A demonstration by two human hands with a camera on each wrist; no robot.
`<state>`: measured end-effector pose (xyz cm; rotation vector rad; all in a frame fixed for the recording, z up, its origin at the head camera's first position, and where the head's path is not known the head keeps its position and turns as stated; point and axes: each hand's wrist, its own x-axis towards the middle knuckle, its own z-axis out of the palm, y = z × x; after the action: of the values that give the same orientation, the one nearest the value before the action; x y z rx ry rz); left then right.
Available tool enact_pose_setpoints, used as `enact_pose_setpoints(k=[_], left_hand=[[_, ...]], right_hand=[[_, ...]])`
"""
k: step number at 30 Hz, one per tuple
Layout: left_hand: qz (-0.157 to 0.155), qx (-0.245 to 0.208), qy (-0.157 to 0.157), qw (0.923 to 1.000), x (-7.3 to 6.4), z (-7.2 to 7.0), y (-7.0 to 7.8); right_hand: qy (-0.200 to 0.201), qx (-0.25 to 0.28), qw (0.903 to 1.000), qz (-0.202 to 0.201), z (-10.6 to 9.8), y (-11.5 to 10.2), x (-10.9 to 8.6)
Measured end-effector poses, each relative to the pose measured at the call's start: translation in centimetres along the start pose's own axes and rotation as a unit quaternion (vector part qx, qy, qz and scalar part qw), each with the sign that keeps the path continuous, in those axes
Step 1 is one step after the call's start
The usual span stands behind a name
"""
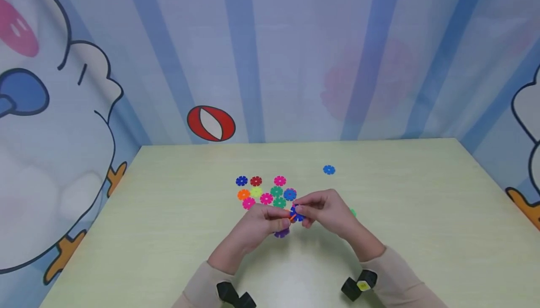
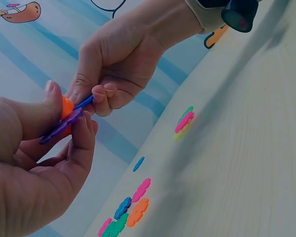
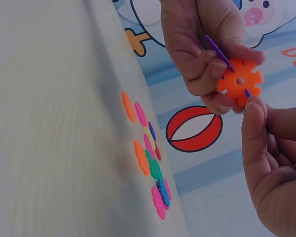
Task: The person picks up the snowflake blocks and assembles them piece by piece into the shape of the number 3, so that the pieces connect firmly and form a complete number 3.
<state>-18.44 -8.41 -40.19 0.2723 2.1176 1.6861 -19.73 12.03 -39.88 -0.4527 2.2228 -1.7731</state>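
Observation:
In front of me, both hands meet over small notched plastic discs. My left hand [image 1: 253,228] pinches an orange disc [image 3: 253,79] with a purple disc [image 2: 59,127] slotted across it. Between the thumb and fingers of my right hand [image 1: 331,212] is a dark blue disc [image 1: 298,216], its edge at a notch of the orange one. How deep the blue disc sits in that notch I cannot tell. The held discs are above the table, as both wrist views show.
Loose discs in several colours, such as a yellow one [image 1: 256,191] and a red one [image 1: 256,181], lie just beyond my hands. A lone blue disc [image 1: 329,170] lies farther back. Something green [image 1: 353,212] shows past my right wrist. A printed curtain [image 1: 287,64] backs the table [image 1: 168,214].

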Motion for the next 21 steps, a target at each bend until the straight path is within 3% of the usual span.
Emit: enact_pose_setpoints(k=[10,21], left_hand=[[0.001,0.037,-0.016,0.9992,-0.1,-0.5,0.5],[-0.006,0.032,-0.022,0.9992,-0.4,-0.7,0.7]], right_hand=[[-0.025,-0.006,0.9997,-0.002,-0.6,-0.3,0.0],[-0.029,-0.021,0.9994,-0.003,-1.1,-0.5,0.0]])
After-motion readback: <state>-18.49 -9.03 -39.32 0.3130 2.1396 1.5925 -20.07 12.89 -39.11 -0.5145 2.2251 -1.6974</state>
